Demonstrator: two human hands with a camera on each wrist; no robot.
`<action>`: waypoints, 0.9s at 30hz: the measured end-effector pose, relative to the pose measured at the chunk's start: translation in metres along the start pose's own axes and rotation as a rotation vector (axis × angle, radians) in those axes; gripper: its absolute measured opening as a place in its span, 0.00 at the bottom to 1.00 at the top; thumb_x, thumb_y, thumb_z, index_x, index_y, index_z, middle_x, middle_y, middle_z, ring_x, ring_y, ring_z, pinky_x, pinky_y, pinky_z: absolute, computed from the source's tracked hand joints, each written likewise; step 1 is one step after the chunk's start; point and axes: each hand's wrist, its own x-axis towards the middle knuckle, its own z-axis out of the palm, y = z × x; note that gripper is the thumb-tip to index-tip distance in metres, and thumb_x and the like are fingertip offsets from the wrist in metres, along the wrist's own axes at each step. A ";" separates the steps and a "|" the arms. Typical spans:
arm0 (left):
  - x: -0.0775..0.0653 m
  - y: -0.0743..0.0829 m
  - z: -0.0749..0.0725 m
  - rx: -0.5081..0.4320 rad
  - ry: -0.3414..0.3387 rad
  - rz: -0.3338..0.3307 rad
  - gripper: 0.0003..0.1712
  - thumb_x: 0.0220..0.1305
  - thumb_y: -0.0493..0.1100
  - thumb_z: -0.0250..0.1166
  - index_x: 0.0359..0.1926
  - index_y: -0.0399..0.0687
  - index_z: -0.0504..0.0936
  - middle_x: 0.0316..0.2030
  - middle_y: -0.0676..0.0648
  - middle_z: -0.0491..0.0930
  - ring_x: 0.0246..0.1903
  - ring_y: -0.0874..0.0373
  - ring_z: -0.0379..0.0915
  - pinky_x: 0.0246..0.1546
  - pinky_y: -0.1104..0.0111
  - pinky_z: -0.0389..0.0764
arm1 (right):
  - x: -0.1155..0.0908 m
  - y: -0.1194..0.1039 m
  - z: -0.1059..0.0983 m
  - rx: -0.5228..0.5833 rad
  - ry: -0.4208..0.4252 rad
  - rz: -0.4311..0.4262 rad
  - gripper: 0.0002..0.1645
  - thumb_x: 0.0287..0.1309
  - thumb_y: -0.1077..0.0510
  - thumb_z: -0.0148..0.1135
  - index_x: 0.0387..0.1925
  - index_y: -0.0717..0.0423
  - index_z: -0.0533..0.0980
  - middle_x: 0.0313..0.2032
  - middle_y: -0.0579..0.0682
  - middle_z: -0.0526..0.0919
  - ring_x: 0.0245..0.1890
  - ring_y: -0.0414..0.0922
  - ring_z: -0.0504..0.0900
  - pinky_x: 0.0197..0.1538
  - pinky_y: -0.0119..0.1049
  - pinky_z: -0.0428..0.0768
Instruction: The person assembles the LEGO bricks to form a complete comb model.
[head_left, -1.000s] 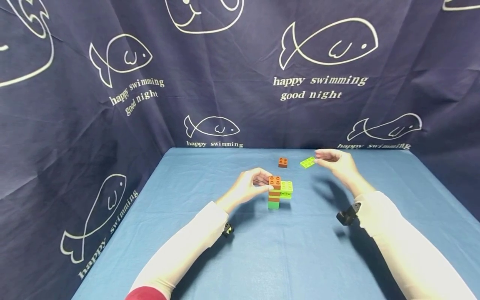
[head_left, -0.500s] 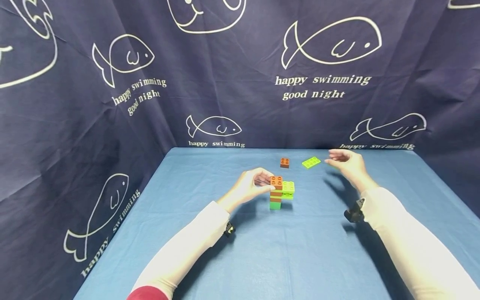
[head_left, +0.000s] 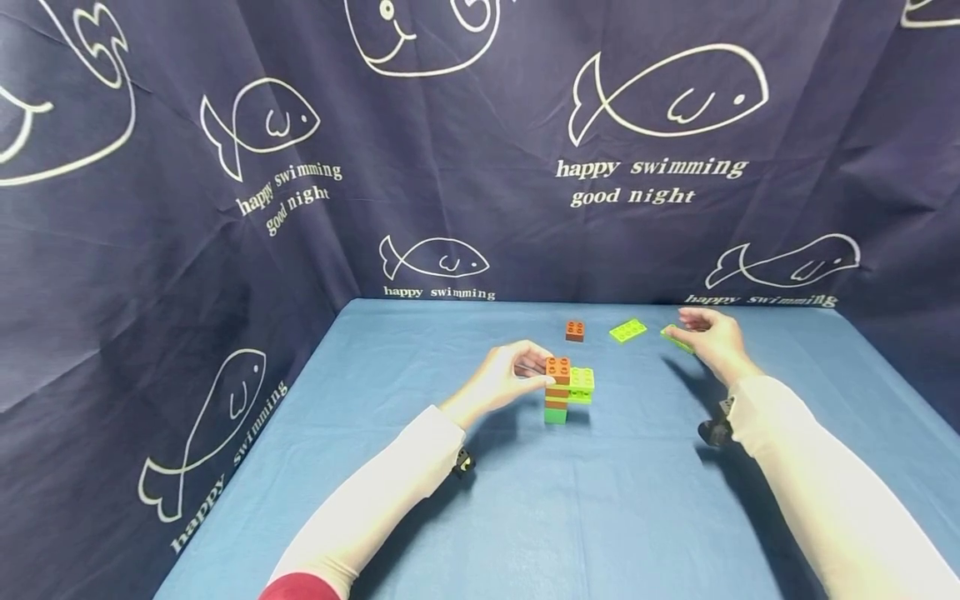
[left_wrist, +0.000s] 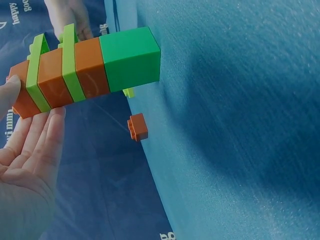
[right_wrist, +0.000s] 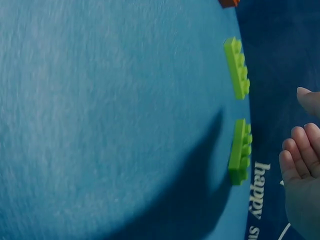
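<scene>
My left hand (head_left: 498,379) pinches the top of an upright stack of toy building bricks (head_left: 557,407), thumb on the near side and fingers behind. In the left wrist view the stack has a green brick (left_wrist: 131,59) at its base, then orange bricks alternating with lime plates (left_wrist: 74,65). Those plates stick out to the right. My right hand (head_left: 716,346) holds nothing; its thumb and fingers (right_wrist: 306,152) are apart. It hovers by a loose lime plate (right_wrist: 240,152), partly hidden behind the thumb in the head view. Another lime plate (head_left: 628,331) lies to its left.
A loose orange brick (head_left: 574,332) lies near the back of the blue cloth-covered table (head_left: 600,517). Behind and at the left hangs a dark blue curtain (head_left: 450,183) with white fish drawings. Small dark cameras (head_left: 716,432) sit at both wrists.
My right hand has moved right, away from the first lime plate, and a second lime plate now shows by its thumb. The left hand keeps its grip; the view has shifted slightly.
</scene>
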 end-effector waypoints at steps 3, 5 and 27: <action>-0.001 0.000 0.001 0.001 -0.005 -0.016 0.16 0.57 0.38 0.71 0.46 0.39 0.81 0.41 0.42 0.84 0.39 0.58 0.81 0.43 0.76 0.82 | 0.000 0.008 -0.001 -0.039 -0.014 0.059 0.33 0.55 0.56 0.70 0.59 0.68 0.72 0.33 0.28 0.79 0.33 0.20 0.70 0.37 0.12 0.70; -0.001 0.000 0.001 0.002 -0.009 -0.028 0.16 0.57 0.38 0.71 0.46 0.40 0.81 0.41 0.43 0.84 0.39 0.59 0.81 0.42 0.76 0.82 | 0.001 0.012 -0.002 -0.066 -0.035 0.105 0.34 0.56 0.54 0.69 0.61 0.68 0.71 0.43 0.45 0.84 0.36 0.26 0.74 0.39 0.15 0.71; 0.000 0.005 -0.002 0.002 0.002 -0.055 0.16 0.57 0.39 0.71 0.47 0.42 0.81 0.42 0.44 0.84 0.40 0.59 0.81 0.42 0.76 0.82 | 0.010 0.027 -0.007 -0.165 -0.134 0.237 0.35 0.59 0.58 0.63 0.64 0.71 0.65 0.60 0.72 0.70 0.57 0.64 0.71 0.54 0.47 0.75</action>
